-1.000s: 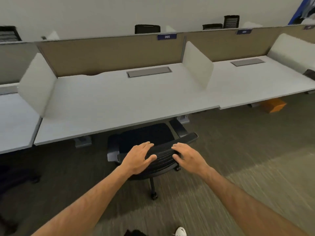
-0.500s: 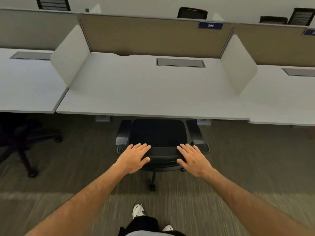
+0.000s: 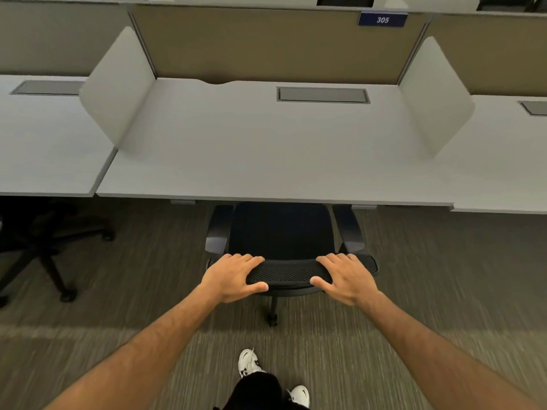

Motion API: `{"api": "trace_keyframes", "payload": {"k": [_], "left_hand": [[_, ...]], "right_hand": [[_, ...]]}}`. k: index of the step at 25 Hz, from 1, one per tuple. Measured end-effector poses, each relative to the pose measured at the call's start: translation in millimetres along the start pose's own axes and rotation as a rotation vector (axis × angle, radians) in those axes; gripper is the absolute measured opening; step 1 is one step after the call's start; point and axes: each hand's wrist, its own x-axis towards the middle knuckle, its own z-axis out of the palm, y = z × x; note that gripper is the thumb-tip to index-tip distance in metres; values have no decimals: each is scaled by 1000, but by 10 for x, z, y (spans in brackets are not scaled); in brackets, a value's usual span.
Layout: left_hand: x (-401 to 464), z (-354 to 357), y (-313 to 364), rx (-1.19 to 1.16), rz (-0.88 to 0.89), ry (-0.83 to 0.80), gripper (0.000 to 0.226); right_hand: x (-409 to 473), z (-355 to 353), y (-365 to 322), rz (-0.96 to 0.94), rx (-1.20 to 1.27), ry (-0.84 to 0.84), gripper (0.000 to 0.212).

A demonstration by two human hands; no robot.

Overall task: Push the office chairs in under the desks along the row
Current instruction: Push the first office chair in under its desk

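both hands still gripping chair backrest, fingers curled over; seat front now under desk.

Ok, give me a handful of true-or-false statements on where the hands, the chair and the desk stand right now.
1. Both hands grip the top of the chair back. True: the left hand and the right hand hold it, thumbs on the near side.
2. The chair's seat is wholly under the desk. False: most of the seat and both armrests show in front of the desk edge.
3. The sign on the partition reads 305. True.
4. A laptop sits on the desk. False: only a closed cable hatch shows in its top.
5. Another chair's base shows on the floor to the left. True.
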Motion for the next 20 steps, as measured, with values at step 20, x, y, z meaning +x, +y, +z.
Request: {"api": "trace_keyframes", "payload": {"k": [20], "left_hand": [[672,-345,-543,-49,-26,119,81]], "right_hand": [[1002,-215,80,138,88,22,81]]}}
